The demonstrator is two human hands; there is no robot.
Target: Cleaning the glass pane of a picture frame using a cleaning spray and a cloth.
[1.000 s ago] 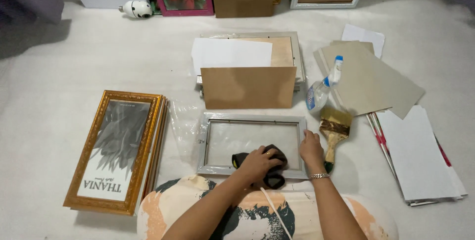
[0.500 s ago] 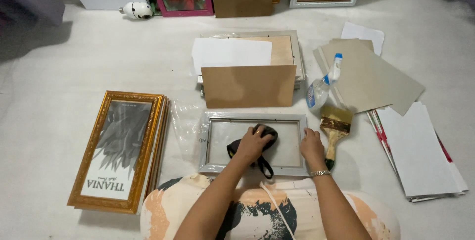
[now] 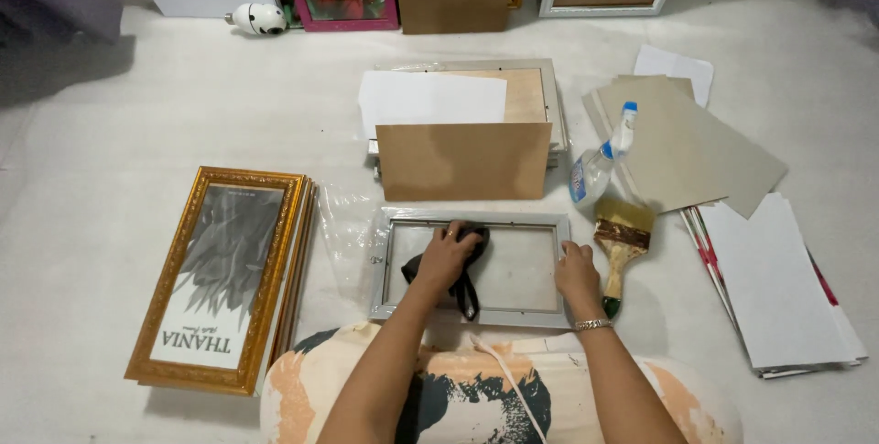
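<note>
Gold frame stack (image 3: pixel 220 275) at far left; left hand (image 3: pixel 446 256) clamped on soft dark cloth (image 3: pixel 458 265), pressed on glass of silver frame (image 3: pixel 472 265) lying flat at centre; right hand (image 3: pixel 577 272), fingers spread, pins right rail; glass likely fragile, slippery—hold by rails; brush (image 3: pixel 619 247) beside.

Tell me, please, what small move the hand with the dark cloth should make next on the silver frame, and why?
Probably sweep the dark cloth rightward across the glass. The left hand presses it near the upper left of the rectangular silver picture frame, so the right part of the pane looks unwiped. The right hand rests on the frame's right edge, steadying it for that stroke.
</note>
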